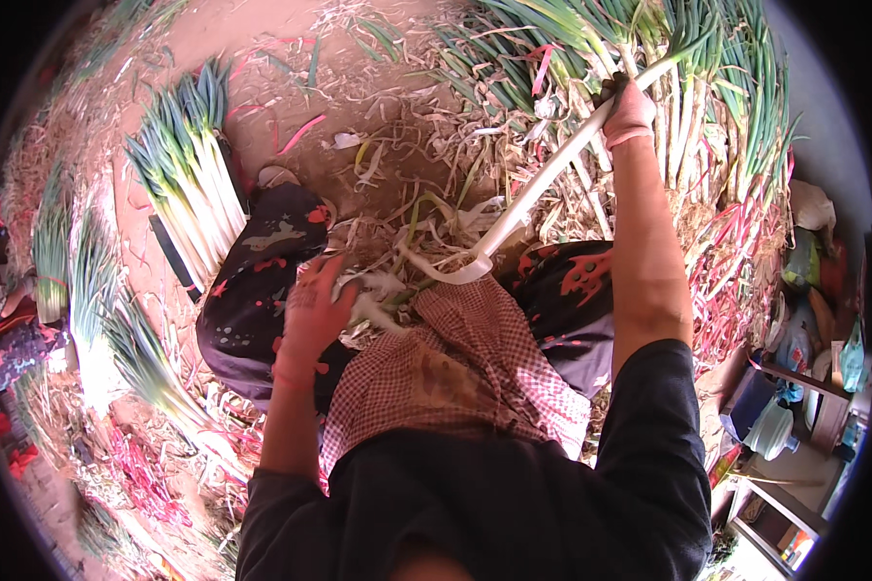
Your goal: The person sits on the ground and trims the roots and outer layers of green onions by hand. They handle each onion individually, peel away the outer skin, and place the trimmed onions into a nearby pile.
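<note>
My right hand (628,109), in a glove, grips a long Welsh onion (545,174) near its green leaves. The white stalk slants down toward my lap. From its lower end a pale strip of skin (461,274) curls off to the left. My left hand (316,305), also gloved and blurred by motion, is over my knee with its fingers spread and nothing visible in them. Close by it, pale peelings (378,294) lie between my legs, against a checked apron (443,363).
Trimmed onions (192,171) rest in a dark holder at left. Untrimmed onions (687,116) are heaped at upper right, beside red ties (734,298). Dry peelings (436,138) litter the ground. More bundles (94,290) lie far left, near another person (14,341). A shelf (806,385) stands right.
</note>
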Demonstrator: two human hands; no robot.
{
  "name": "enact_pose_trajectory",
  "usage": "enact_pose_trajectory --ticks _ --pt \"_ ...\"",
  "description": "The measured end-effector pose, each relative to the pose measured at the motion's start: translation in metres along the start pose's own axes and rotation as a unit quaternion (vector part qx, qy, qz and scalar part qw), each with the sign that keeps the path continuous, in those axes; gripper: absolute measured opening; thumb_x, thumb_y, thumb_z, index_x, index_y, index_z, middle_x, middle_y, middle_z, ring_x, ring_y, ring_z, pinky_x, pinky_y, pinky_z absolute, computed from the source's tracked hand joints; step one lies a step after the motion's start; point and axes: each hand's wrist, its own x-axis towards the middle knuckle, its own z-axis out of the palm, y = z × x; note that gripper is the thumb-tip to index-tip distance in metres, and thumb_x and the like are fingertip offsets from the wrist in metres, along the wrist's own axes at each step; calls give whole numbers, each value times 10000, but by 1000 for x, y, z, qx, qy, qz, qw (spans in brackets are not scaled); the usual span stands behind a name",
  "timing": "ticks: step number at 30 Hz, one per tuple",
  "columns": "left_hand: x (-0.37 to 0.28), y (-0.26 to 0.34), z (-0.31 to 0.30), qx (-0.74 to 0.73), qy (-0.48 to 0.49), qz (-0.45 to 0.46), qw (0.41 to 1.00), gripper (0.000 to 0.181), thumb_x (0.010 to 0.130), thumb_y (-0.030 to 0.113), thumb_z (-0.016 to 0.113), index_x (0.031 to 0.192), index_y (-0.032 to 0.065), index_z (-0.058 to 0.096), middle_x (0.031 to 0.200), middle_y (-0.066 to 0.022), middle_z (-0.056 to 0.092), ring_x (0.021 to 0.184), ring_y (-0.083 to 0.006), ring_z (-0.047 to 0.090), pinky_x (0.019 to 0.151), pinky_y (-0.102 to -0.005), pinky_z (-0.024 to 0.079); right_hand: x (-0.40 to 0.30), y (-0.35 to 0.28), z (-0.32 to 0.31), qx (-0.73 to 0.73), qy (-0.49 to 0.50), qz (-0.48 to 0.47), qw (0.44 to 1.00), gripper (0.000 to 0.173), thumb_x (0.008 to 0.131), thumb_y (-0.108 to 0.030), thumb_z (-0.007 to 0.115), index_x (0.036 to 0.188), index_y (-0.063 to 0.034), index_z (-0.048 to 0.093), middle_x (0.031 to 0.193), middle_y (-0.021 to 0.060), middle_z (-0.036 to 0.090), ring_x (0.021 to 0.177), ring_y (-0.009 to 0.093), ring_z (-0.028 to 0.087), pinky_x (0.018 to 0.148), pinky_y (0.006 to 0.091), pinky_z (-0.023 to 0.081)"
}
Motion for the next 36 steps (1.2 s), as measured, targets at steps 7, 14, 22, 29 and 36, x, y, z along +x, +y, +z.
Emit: enact_pose_trajectory --ticks 7,14,22,29,36 --pt "61 68 61 -484 -113 -127 858 399 882 111 566 1250 -12 472 1164 -102 577 1089 -177 538 941 -280 399 -8 -7 6 37 -26 61 997 51 862 -90 498 834 -50 485 612 70 519 438 172 448 413 310 425" --pt "66 132 40 -313 -71 43 946 443 870 174 596 1256 0 465 1195 -181 556 1136 -274 520 945 -370 398 -10 -10 -3 22 -6 30 999 53 875 -110 506 857 -61 506 626 53 506 508 170 469 454 301 434" --pt "77 110 32 -546 -284 -134 777 299 909 192 523 1104 -33 546 1015 -116 617 968 -192 569 843 -303 436 -30 -14 13 134 -245 61 958 147 893 -82 448 1016 -1 458 798 113 571 587 190 520 543 306 485" --pt "51 94 41 -122 -43 216 968 257 749 81 642 997 51 582 955 -142 605 849 -333 579 831 -420 448 -30 -9 15 -31 -75 -51 995 62 836 -29 541 895 -12 536 688 95 597 498 173 519 447 298 452" --pt "20 35 53 -155 -135 42 978 441 729 148 658 1141 44 542 1057 -162 583 989 -321 553 873 -396 433 -15 1 5 -132 -31 -127 983 137 831 -74 541 954 -30 502 695 96 605 510 173 559 445 301 463"
